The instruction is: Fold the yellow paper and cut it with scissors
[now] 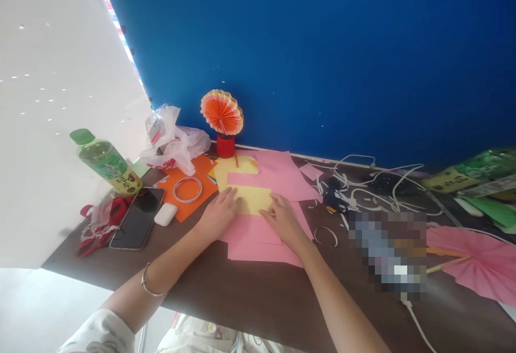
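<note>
Paper (255, 202), yellow and oblong, lies nearer the person than the red pot (226, 147) and slightly to its right, on top of pink sheets (258, 251). Its long axis appears to run sideways, from one hand to the other, roughly along the near edge of the table (201, 294), with the right end tipped a little toward the person.

Writing shows on the bottle (108, 162) well to the left of the red pot: its green label carries characters too small to read for certain. Red print marks the plastic bag (177, 143) just left of the red pot, also unreadable.

As for the grip, the left hand (220, 213) sits over the left end of the paper with its fingers laid along it; the thumb is hidden, so whether it pinches cannot be told. At the right end, the thumb and fingers of the right hand (278, 216) meet the edge; whether they close on it is likewise unclear. The paper lies between the two hands.

A round folded fan (221, 112) stands up from the red pot. To its left and nearer the person lie orange sheets (185, 210), a white case (165, 214) and a phone (139, 218). A pink fan (481, 261) lies far to its right.
</note>
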A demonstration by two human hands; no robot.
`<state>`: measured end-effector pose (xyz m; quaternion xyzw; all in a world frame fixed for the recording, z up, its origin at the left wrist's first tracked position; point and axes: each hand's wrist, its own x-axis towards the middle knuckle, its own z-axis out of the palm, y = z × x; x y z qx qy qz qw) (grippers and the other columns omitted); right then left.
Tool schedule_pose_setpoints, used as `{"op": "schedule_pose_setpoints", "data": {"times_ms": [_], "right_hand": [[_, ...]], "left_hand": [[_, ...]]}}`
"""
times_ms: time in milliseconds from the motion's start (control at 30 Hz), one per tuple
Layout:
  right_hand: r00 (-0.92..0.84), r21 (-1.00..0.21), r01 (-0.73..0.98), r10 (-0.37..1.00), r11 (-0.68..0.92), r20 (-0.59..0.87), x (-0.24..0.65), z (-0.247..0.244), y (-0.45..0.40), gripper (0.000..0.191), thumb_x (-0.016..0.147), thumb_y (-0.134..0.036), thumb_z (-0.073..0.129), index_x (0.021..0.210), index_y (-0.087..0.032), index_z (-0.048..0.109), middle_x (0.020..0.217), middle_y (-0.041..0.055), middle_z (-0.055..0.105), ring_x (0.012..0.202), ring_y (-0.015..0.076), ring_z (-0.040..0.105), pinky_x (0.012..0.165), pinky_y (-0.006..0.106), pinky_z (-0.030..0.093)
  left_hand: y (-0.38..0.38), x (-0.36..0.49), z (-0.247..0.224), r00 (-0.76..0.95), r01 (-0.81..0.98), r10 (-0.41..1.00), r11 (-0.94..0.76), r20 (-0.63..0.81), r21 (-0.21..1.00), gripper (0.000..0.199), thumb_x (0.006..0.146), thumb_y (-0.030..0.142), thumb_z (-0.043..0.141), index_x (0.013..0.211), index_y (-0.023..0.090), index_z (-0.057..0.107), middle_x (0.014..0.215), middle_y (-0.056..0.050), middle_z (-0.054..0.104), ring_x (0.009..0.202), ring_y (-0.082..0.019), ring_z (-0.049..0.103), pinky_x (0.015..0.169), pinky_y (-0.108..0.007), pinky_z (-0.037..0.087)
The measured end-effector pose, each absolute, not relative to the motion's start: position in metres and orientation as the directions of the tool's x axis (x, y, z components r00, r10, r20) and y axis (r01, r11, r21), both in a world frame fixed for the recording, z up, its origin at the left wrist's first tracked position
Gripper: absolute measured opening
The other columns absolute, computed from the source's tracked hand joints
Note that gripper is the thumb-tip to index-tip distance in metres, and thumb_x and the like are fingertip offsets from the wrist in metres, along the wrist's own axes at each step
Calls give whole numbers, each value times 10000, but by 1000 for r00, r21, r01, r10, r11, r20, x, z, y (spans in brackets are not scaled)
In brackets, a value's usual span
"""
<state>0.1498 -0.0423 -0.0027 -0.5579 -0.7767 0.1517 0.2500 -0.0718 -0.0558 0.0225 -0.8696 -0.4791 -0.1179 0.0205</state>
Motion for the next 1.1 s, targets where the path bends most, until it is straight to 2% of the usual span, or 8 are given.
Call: {"op": "schedule_pose_setpoints", "data": {"times_ms": [67,167,267,367,567,900,1000,1100], "right_hand": [[-257,-498,799,940,337,223,150,-5,-42,320,834,-401,491,593,-210,403,1246,131,476,1190,271,408,949,468,387],[-267,-485,802,935,349,233,150,-7,-42,321,843,-386,480,587,-208,403,1243,128,475,1185,271,412,945,460,392],[-274,-470,802,927,367,257,147,-6,-45,293,851,-359,461,604,-204,437,1220,138,487,1165,278,427,929,455,412],[-223,-431,836,928,340,299,136,-5,-48,215,844,-353,460,753,-171,531,1194,186,493,1144,312,435,938,493,398],[-146,-380,875,912,300,382,119,-8,-52,217,836,-355,452,859,-151,523,1081,209,508,1037,340,465,845,534,416],[-97,-262,957,989,124,114,159,-4,-49,418,863,-334,380,1274,-257,374,1365,156,332,1281,366,247,929,595,280],[-113,-251,958,986,141,121,164,-1,-46,400,871,-306,368,1267,-248,386,1386,153,308,1295,349,231,932,582,274],[-195,-272,926,948,263,253,161,8,-47,274,864,-266,412,1113,-206,509,1305,141,415,1237,299,335,943,492,304]], "left_hand": [[-63,-63,20,592,788,775,-614,222,43,398,850,60,335,1207,175,467,1396,-119,371,1310,-248,306,988,-406,387],[-72,-51,12,609,778,774,-625,176,57,437,827,56,312,1239,90,454,1401,-167,360,1341,-239,251,1027,-371,344],[-78,-46,3,620,761,768,-638,158,114,458,855,196,331,1250,-14,433,1405,-230,312,1353,-279,190,1072,-381,273],[-80,-44,-4,610,760,776,-630,162,157,601,883,376,297,1292,-60,359,1432,-260,206,1357,-310,140,1089,-400,226],[-82,-45,-10,609,758,777,-629,158,169,651,900,440,236,1374,-7,226,1456,-214,184,1365,-304,103,1100,-410,169],[-86,-46,-8,566,796,810,-585,151,153,721,872,547,248,1401,60,198,1470,-193,169,1360,-352,88,1074,-451,166],[-87,-46,-6,554,808,820,-571,143,144,727,862,577,232,1405,94,209,1474,-173,177,1355,-369,89,1065,-456,169],[-88,-46,-5,544,815,826,-562,146,144,738,851,600,235,1402,110,234,1471,-162,202,1346,-383,113,1058,-455,180]]}}
